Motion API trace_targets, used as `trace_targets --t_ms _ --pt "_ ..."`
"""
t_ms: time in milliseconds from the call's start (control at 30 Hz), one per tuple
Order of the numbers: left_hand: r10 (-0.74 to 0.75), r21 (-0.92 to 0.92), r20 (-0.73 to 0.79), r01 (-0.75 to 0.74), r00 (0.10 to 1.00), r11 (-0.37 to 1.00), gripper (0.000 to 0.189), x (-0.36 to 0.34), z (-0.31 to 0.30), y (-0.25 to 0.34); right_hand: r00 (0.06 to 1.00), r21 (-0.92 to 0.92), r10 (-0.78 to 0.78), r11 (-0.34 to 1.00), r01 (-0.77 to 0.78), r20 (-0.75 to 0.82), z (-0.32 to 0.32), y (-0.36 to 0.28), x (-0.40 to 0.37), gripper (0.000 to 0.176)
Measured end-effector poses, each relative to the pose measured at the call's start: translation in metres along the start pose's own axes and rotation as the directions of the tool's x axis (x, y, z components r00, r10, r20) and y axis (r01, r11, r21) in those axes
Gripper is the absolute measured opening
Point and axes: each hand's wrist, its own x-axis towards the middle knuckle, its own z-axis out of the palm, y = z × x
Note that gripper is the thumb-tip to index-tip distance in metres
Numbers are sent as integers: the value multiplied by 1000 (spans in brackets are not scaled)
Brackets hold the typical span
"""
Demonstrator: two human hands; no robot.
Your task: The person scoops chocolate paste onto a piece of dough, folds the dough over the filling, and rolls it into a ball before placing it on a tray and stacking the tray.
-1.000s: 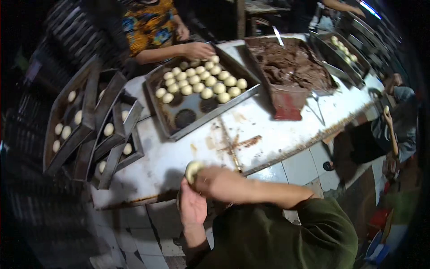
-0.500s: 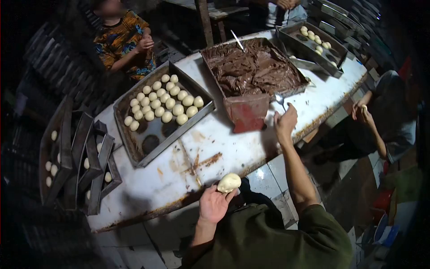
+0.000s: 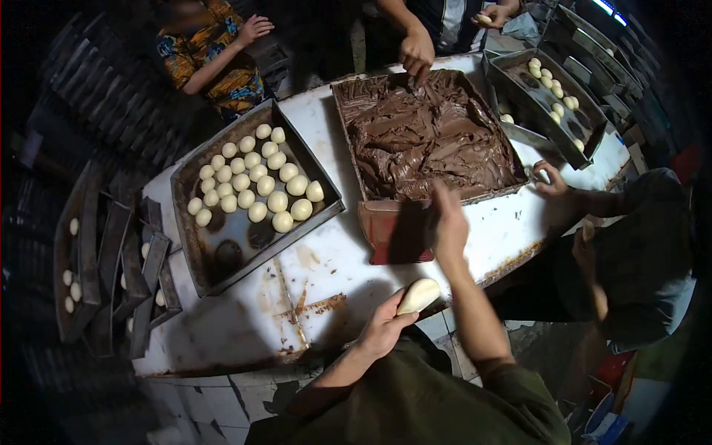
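Observation:
My left hand (image 3: 382,326) is closed around a pale, smooth lump of dough (image 3: 419,295) at the table's near edge, thumb and fingers gripping its lower end. My right hand (image 3: 449,230) is over the near edge of the chocolate tray, seen edge-on and blurred. Its fingers point toward the brown filling, and whether it holds anything is hidden. Thick chocolate filling (image 3: 426,141) lies in the large metal tray (image 3: 343,133), with a red piece (image 3: 386,230) at its front.
A metal tray of dough balls (image 3: 215,278) stands left of the filling, another tray (image 3: 534,111) at the right. Stacked trays (image 3: 104,274) lean at far left. A co-worker's hand (image 3: 417,53) reaches into the filling; another person's hand (image 3: 551,179) is at its right corner. Someone stands behind at left.
My right hand has come back toward me, and the spoon no longer shows. My left hand has closed around the dough. A co-worker's hand has reached into the filling from the far side.

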Motion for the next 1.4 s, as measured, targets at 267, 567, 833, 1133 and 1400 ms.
trace_targets --t_ms 267,567,833,1133,1400 --pt "198 -76 -220 -219 955 973 39 -17 -44 97 957 -492 290 835 -246 15 -8 55 105 25" --pt "204 -203 -390 -300 898 932 41 17 -85 130 795 534 189 649 -541 576 -16 -69 36 22" --pt "224 -619 -123 -251 967 745 39 -2 -16 172 846 513 -511 690 510 -153 10 -96 -15 44" --pt "239 -734 -15 -173 971 656 51 -28 -70 109 925 295 -341 878 378 -170 22 15 -30 37" --pt "346 -612 -68 -313 936 726 56 -70 -60 74 952 -229 -90 973 22 -292 21 80 -68 35"
